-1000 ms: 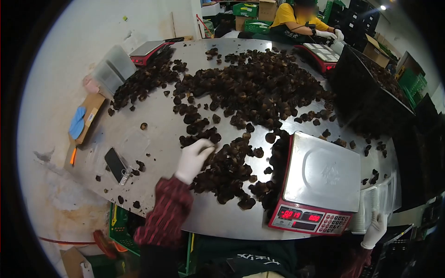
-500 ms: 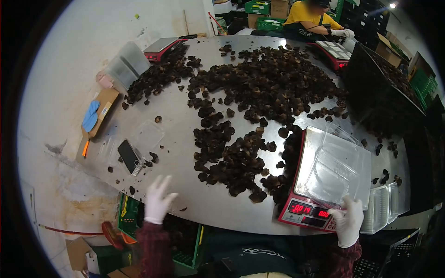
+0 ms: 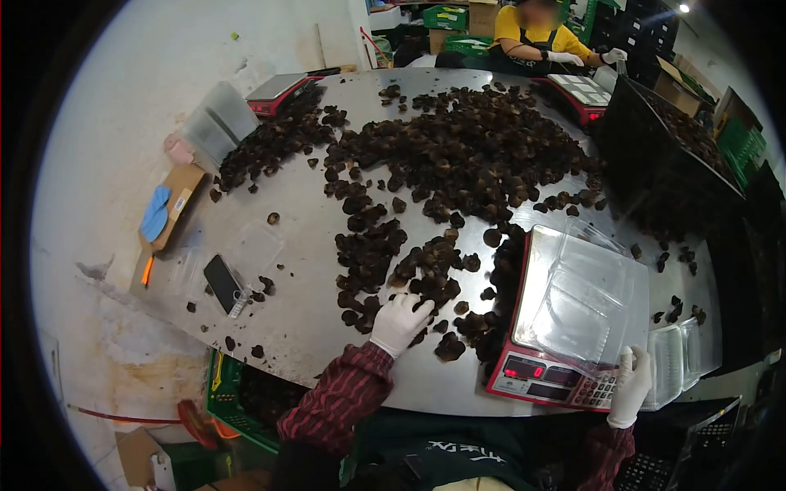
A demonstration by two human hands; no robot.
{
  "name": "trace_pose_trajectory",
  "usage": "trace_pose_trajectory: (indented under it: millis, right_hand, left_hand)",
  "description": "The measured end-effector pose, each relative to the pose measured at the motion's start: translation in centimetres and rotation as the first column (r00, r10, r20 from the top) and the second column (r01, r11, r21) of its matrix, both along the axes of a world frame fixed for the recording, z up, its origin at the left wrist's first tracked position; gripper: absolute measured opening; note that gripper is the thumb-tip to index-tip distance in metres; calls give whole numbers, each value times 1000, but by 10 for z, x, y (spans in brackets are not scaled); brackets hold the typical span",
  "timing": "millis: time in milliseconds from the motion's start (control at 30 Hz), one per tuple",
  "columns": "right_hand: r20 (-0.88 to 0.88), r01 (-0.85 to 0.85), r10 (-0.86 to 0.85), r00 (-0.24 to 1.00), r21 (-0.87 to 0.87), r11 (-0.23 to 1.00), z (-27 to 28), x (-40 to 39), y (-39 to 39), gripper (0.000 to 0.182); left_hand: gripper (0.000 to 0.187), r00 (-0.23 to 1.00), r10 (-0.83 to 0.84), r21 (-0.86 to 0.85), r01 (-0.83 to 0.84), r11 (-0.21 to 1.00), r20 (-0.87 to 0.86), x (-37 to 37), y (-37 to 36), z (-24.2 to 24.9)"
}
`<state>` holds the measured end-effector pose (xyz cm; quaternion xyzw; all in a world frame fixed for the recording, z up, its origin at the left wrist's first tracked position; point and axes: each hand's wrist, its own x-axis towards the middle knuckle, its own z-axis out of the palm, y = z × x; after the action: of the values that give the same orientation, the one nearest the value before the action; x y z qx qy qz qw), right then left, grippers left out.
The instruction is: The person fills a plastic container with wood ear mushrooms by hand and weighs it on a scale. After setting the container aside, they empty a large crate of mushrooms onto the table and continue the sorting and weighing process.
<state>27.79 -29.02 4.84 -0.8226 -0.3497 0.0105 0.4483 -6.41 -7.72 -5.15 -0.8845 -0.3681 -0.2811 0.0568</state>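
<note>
My left hand (image 3: 399, 324), in a white glove, reaches into a heap of dark brown mushroom-like pieces (image 3: 368, 258) with its fingers curled over some of them. At the front right corner of the red digital scale (image 3: 538, 370) is my gloved right hand (image 3: 630, 389), fingers drawn together beside the rim of a clear plastic clamshell container (image 3: 573, 307). What those fingers hold, if anything, is hidden. The container lies opened on the scale's metal plate, and the display reads 0.
More clear containers (image 3: 675, 360) stand right of the scale. A phone (image 3: 223, 282) lies on the left. Two further scales stand at the back, near a large black crate (image 3: 659, 155). Across the metal table (image 3: 303, 237), a person in a yellow shirt works with gloved hands.
My left hand has moved right from the table's front edge onto the dark pieces. My right hand has shifted slightly with its fingers closer together. The scale display went from -0.014 to 0.
</note>
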Motion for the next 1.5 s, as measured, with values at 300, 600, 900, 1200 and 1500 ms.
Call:
trace_pose_trajectory:
  millis: [300, 600, 900, 1200, 1500]
  right_hand:
    - [-505, -91, 105, 857, 52, 994, 8, -6, 20, 28]
    - [-481, -111, 138, 866, 83, 990, 9, -28, 39, 25]
    - [-514, -163, 205, 833, 125, 979, 1, -14, 45, 24]
    - [-403, -110, 119, 908, 46, 993, 9, -9, 29, 27]
    - [-359, -80, 84, 929, 27, 996, 17, -32, 32, 22]
  left_hand:
    - [16, 843, 112, -361, 102, 927, 525, 26, 16, 77]
    - [9, 844, -535, -26, 534, 845, -49, 167, -26, 131]
    - [44, 663, -713, -79, 743, 665, 228, 178, -48, 138]
    - [60, 954, 290, -22, -289, 957, 80, -19, 102, 66]
    - [19, 927, 347, -208, -315, 926, 143, -76, 101, -13]
